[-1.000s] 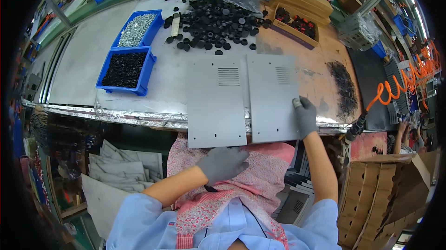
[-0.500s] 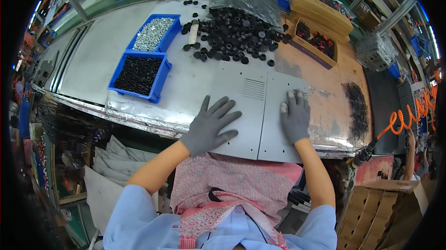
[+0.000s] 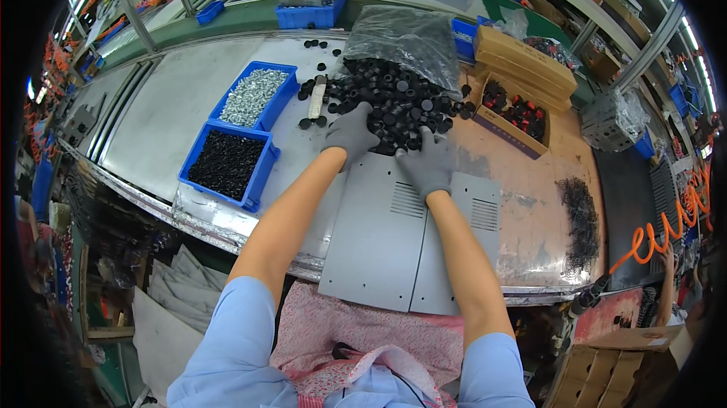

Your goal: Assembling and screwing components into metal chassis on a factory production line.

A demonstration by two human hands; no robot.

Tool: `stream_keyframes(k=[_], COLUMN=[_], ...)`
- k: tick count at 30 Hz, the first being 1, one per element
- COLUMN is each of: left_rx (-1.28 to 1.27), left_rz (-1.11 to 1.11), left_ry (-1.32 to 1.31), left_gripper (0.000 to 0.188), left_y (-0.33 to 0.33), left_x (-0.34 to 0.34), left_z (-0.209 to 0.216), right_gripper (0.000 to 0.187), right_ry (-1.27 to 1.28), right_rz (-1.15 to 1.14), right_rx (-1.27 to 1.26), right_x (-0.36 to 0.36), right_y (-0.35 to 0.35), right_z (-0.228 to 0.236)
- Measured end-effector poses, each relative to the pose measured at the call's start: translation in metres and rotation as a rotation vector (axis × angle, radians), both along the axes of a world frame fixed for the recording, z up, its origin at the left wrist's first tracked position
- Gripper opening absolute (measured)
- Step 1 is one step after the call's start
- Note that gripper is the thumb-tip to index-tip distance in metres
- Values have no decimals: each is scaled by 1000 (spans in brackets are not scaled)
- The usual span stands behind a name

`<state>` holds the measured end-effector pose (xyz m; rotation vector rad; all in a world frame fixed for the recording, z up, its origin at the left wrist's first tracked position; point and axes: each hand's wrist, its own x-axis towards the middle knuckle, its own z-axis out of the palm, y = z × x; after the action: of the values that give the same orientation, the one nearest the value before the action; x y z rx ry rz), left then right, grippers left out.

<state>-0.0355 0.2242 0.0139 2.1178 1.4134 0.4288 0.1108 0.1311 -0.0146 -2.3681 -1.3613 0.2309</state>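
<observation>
Both of my hands, in grey gloves, are at the near edge of a heap of black round plastic caps (image 3: 394, 93). My left hand (image 3: 351, 134) touches the heap's left front, thumb and forefinger apart, its other fingers partly hidden. My right hand (image 3: 429, 164) reaches in from the front right with thumb and forefinger spread against the caps. Neither shows a cap clearly gripped. Beneath my right forearm lie two grey sheet-metal panels side by side, a left panel (image 3: 371, 234) and a right panel (image 3: 473, 192), each with vent slots and small holes.
Left of the heap stand a blue bin of silver screws (image 3: 286, 97) and a blue bin of black screws (image 3: 271, 156). A clear plastic bag (image 3: 401, 33) covers the heap's back. A cardboard box (image 3: 515, 131) holds red and black parts. An orange coiled hose (image 3: 659, 234) hangs at right.
Both hands have left the metal panels and moved forward to the black caps. The panels appear lower in the picture, and more of the far bench shows.
</observation>
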Motion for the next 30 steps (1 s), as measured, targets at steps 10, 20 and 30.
stream_keyframes(k=[10, 20, 30], left_rx=[-320, -1094, -651], left_rz=[-67, -253, -249], left_ry=[-489, -1424, -1195], left_gripper=[49, 41, 35], left_y=[-27, 1, -8], left_x=[67, 64, 70], left_z=[-19, -42, -48], right_gripper=[71, 44, 28], right_ry=[472, 1710, 1302], right_rz=[59, 124, 58], right_rx=[510, 769, 616], right_x=[53, 62, 46], right_y=[19, 9, 2], right_z=[-51, -15, -7])
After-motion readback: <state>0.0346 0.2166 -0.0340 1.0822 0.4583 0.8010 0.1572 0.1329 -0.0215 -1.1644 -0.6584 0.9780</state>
